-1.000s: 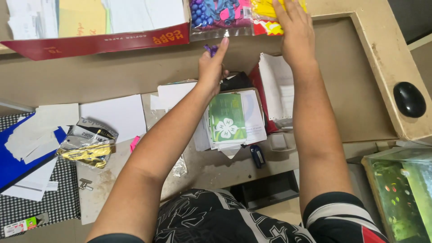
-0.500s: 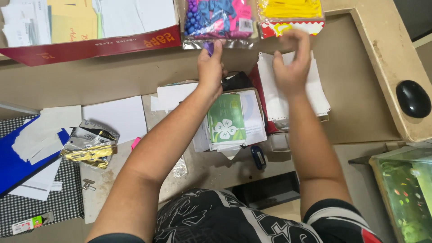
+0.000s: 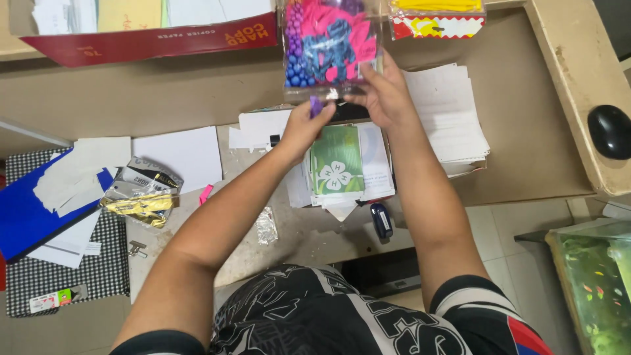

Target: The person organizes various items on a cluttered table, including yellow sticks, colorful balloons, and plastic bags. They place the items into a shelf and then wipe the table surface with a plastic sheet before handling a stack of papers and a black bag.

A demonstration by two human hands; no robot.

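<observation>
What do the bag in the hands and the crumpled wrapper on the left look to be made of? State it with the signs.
Bag of pink and purple pieces: clear, glossy plastic film, it seems; contents show through and glare streaks it. Both the left hand and the right hand grip its lower edge. Crumpled wrapper: likely metallised foil, silver and gold, with sharp shiny creases.

1. Clear balloon bag (image 3: 327, 49), pink, blue and purple inside, at top centre, held at its lower edge.
2. Yellow packet (image 3: 437, 16) with red-white header, just right of it.
3. Red paper box (image 3: 158, 41) at top left.
4. Silver-gold foil pouch (image 3: 140, 199), crumpled, at left.
</observation>
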